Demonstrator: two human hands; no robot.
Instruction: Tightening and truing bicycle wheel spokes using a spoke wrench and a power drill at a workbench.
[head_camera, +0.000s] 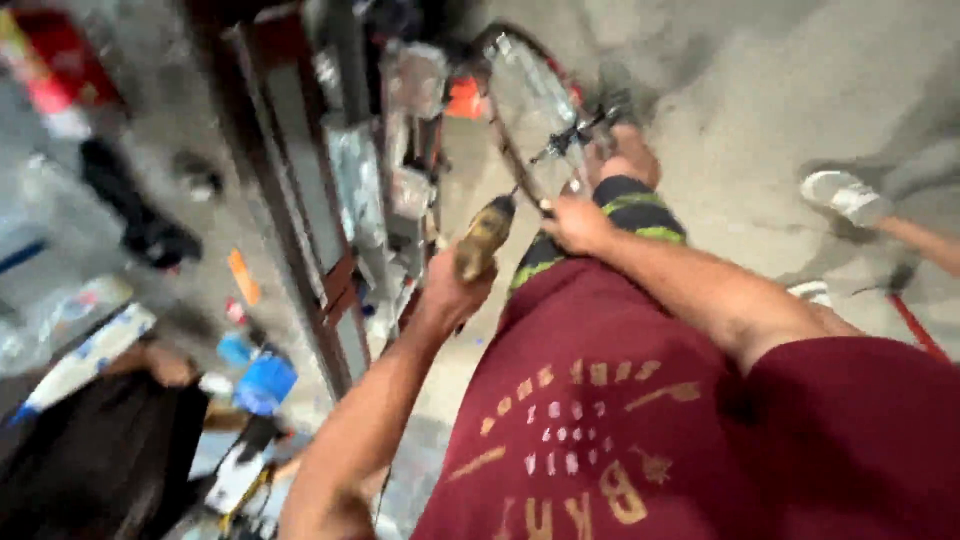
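My left hand (452, 290) grips a screwdriver by its worn yellowish handle (484, 236), its tip pointing up at a bicycle wheel rim (520, 100). My right hand (575, 222) closes on the near edge of that rim, just right of the screwdriver tip. The wheel stands in front of my knee, its hub and axle (570, 138) visible between the spokes. The picture is motion-blurred.
A dark red metal frame (300, 230) with hanging plastic-wrapped parts stands left of the wheel. Blue containers (262, 380) and clutter lie on the concrete floor at the lower left. Another person's leg and white shoe (845, 195) are at the right.
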